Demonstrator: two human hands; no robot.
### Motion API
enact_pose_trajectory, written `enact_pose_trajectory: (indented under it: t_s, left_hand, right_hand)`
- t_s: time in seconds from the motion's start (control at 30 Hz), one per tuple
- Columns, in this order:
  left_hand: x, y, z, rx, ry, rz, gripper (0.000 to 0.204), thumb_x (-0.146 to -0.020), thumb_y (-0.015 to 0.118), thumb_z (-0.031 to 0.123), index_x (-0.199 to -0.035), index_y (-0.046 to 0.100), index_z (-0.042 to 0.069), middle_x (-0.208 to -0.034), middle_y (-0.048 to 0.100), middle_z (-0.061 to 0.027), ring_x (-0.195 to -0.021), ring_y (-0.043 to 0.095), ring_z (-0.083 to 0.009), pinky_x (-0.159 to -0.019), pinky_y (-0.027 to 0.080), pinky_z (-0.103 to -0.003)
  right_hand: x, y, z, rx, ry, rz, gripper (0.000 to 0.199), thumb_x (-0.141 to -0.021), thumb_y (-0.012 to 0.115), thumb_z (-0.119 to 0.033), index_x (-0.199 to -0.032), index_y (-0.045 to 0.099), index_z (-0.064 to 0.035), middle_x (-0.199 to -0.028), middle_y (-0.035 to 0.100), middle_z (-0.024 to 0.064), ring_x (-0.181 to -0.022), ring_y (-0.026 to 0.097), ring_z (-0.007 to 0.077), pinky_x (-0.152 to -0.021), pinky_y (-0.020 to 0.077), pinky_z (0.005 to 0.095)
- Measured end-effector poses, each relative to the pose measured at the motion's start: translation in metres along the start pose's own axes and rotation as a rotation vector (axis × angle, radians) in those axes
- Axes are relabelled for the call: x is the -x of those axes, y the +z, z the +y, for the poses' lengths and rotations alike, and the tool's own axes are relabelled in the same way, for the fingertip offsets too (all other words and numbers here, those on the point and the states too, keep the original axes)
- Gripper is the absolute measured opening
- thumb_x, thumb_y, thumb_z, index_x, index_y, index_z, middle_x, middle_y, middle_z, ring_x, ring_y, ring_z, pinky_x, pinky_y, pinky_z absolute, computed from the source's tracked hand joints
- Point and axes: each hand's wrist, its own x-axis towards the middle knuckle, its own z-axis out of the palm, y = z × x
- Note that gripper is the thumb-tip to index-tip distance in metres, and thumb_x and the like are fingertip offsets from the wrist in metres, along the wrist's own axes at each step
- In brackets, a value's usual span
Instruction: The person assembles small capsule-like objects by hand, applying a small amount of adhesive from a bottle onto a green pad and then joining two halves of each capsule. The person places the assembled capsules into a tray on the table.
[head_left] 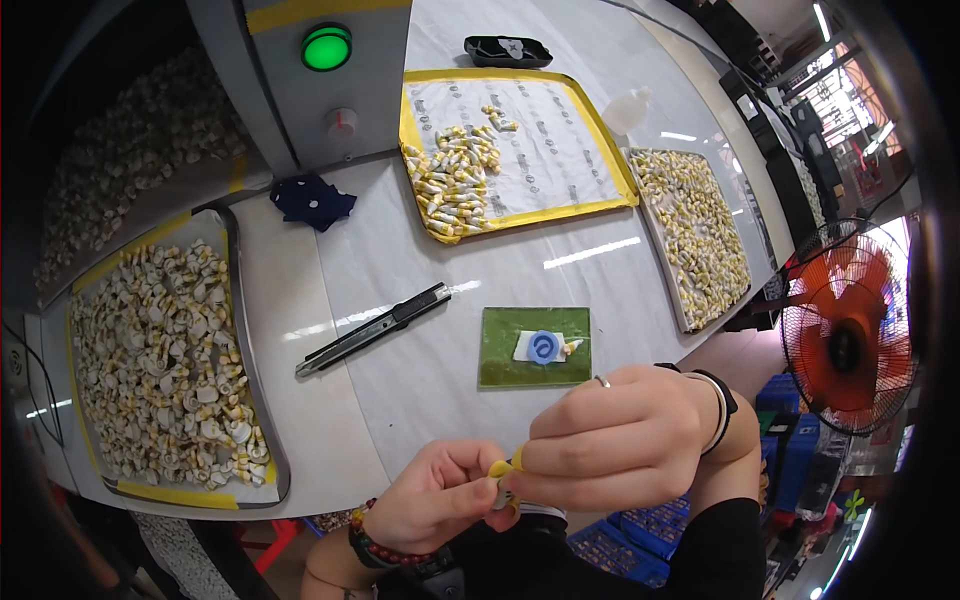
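Near the front edge of the table my two hands meet fingertip to fingertip. My left hand pinches a small whitish piece, with yellow showing beside its fingertips. My right hand is closed at the same spot, thumb and forefinger pressed together by the piece; its other fingers are curled. Whether the yellow belongs to the piece or covers the fingertips is unclear. Just beyond my hands lies a green square plate, bearing a white patch, a blue round disc and a small white-and-yellow piece.
A box cutter lies left of the plate. Trays of small white-and-yellow pieces stand at left, back and right. A dark cloth sits by a machine with a green lamp. An orange fan stands right.
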Motion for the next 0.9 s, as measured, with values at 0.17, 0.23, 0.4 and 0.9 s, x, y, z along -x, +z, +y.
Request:
enact_pose_trajectory:
  t_s: [0.17,0.23,0.4,0.9]
  left_hand:
    - [0.001,0.002,0.002,-0.011,0.002,0.015,0.021,-0.095,0.064,0.021,-0.099,0.057,0.002,-0.086,0.062,-0.0042,-0.078,0.056,-0.0096,-0.076,0.045,-0.028]
    - [0.0,0.003,0.002,-0.02,0.012,0.011,0.021,-0.095,0.064,0.022,-0.099,0.058,0.002,-0.087,0.062,-0.0045,-0.079,0.056,-0.01,-0.076,0.045,-0.028]
    - [0.0,0.005,0.002,0.01,-0.008,0.031,0.023,-0.094,0.065,0.022,-0.1,0.058,0.002,-0.087,0.062,-0.0054,-0.08,0.056,-0.0112,-0.076,0.045,-0.028]
    - [0.011,0.021,-0.003,-0.364,0.338,0.126,0.023,-0.088,0.069,0.002,-0.109,0.061,-0.004,-0.1,0.067,-0.0097,-0.092,0.064,-0.0142,-0.085,0.05,-0.028]
  right_hand:
    - [0.0,0.0,0.0,0.01,-0.005,-0.016,0.008,-0.077,0.069,0.0,-0.085,0.071,0.0008,-0.086,0.065,0.0074,-0.069,0.062,0.0158,-0.058,0.0502,0.0221]
    - [0.0,0.001,0.0,0.011,-0.01,0.005,0.01,-0.076,0.07,-0.002,-0.085,0.068,0.0021,-0.085,0.063,0.008,-0.07,0.06,0.0166,-0.058,0.0495,0.0231]
    - [0.003,0.003,-0.004,0.051,0.005,0.004,0.02,-0.073,0.07,-0.007,-0.088,0.064,0.0053,-0.087,0.06,0.0101,-0.072,0.058,0.0196,-0.059,0.0493,0.0257]
    - [0.001,0.003,-0.015,-0.214,0.251,0.122,0.019,-0.079,0.071,-0.005,-0.096,0.067,0.0028,-0.087,0.062,0.0103,-0.072,0.062,0.0235,-0.062,0.0522,0.0304]
